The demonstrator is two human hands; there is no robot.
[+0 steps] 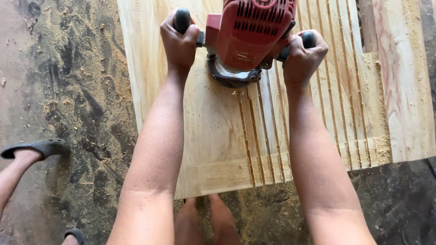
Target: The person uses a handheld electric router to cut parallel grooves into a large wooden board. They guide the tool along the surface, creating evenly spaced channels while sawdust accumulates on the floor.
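Note:
A red power router (pixel 250 34) with a round metal base stands on a pale wooden panel (pixel 204 118) lying on the floor. My left hand (pixel 179 43) is closed around its black left handle, and my right hand (pixel 302 56) grips the black right handle. Several straight parallel grooves (pixel 268 131) run along the panel from under the router toward its near edge, and more grooves cover the panel's right part. Fine sawdust clings to both forearms.
The dark floor (pixel 68 90) is strewn with sawdust. My bare feet (pixel 206 222) stand at the panel's near edge. Another person's foot in a dark sandal (pixel 38 149) is at the left. Another plank (pixel 402 77) lies along the panel's right side.

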